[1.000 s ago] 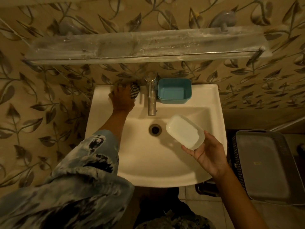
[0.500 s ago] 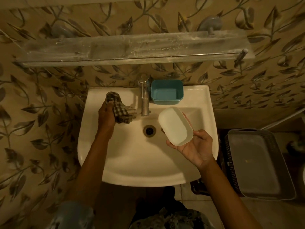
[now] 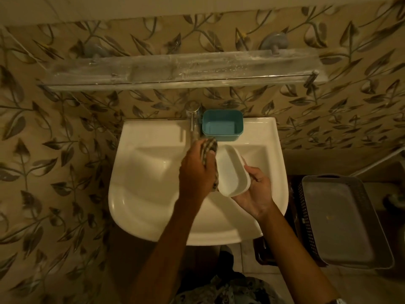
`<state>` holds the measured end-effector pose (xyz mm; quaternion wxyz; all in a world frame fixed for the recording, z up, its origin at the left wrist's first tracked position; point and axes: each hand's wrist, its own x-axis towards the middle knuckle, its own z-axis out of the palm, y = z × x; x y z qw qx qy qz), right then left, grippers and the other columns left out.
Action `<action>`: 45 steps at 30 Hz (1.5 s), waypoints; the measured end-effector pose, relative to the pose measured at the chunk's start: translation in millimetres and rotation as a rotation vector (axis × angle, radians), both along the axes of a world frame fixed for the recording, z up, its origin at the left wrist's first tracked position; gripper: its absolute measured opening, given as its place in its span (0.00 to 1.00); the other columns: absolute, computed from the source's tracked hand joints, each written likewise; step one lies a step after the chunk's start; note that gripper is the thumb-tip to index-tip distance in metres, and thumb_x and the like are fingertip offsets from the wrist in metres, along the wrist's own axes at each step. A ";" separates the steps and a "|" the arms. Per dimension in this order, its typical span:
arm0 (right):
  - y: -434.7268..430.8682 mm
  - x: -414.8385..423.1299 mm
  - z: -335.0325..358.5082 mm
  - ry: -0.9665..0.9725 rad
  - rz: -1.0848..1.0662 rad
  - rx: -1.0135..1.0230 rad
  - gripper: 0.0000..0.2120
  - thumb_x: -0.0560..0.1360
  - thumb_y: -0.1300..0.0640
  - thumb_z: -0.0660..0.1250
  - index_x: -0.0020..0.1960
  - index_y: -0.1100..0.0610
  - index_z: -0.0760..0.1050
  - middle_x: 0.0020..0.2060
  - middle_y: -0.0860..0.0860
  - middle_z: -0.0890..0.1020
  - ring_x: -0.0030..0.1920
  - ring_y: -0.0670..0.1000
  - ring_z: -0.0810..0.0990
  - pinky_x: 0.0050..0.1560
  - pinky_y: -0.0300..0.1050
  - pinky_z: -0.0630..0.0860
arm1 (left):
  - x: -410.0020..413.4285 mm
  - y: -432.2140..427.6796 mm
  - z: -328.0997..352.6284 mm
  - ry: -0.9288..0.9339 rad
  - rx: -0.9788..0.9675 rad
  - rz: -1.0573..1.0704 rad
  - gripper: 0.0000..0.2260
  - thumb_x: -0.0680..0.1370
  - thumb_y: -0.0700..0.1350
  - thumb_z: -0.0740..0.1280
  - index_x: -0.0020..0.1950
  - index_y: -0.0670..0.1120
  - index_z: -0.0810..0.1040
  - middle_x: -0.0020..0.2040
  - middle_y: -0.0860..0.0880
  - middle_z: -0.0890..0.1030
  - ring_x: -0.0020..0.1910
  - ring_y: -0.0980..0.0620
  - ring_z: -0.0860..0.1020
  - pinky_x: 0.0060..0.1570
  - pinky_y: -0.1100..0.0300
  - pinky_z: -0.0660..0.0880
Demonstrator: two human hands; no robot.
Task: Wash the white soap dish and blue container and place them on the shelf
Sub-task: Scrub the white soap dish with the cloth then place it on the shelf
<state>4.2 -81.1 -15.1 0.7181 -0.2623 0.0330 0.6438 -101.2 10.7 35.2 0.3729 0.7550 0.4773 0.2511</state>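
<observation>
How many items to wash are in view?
2. The white soap dish is in the right hand over the sink; the blue container sits on the sink's back ledge, beside the tap.

— The hands?
— The right hand [image 3: 256,193] holds the white soap dish [image 3: 232,172] tilted over the sink [image 3: 149,172]; the left hand [image 3: 196,170] grips a checked cloth [image 3: 209,147] against it.
— The blue container [image 3: 222,126]?
— On the sink's back rim, just beside the tap [image 3: 193,119].

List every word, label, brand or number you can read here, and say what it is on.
No text can be read.
The white soap dish, blue container, checked cloth, tap, shelf and sink show no lettering.
A pale patch on the dark basket may be a label, too small to read.
</observation>
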 end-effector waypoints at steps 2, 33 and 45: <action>1.5 -4.9 3.9 -0.037 -0.017 -0.001 0.24 0.76 0.54 0.54 0.72 0.54 0.66 0.59 0.58 0.76 0.56 0.57 0.76 0.58 0.54 0.73 | 9.0 -14.8 -2.0 0.088 0.099 0.028 0.17 0.80 0.48 0.59 0.68 0.48 0.70 0.59 0.46 0.79 0.57 0.48 0.76 0.56 0.54 0.75; -16.8 13.9 0.4 -0.547 -0.137 -0.122 0.23 0.77 0.51 0.58 0.72 0.49 0.64 0.65 0.54 0.75 0.65 0.57 0.74 0.63 0.52 0.74 | 36.1 -21.8 -23.2 0.650 0.417 -0.453 0.25 0.74 0.41 0.67 0.70 0.52 0.69 0.70 0.47 0.68 0.67 0.43 0.63 0.61 0.51 0.64; -17.7 40.6 9.3 -0.824 -0.159 -0.073 0.25 0.76 0.53 0.55 0.73 0.50 0.62 0.69 0.55 0.71 0.65 0.58 0.73 0.62 0.57 0.74 | 33.5 -54.2 -8.6 0.476 0.052 -0.597 0.09 0.77 0.47 0.60 0.53 0.49 0.77 0.53 0.47 0.77 0.54 0.44 0.71 0.56 0.47 0.70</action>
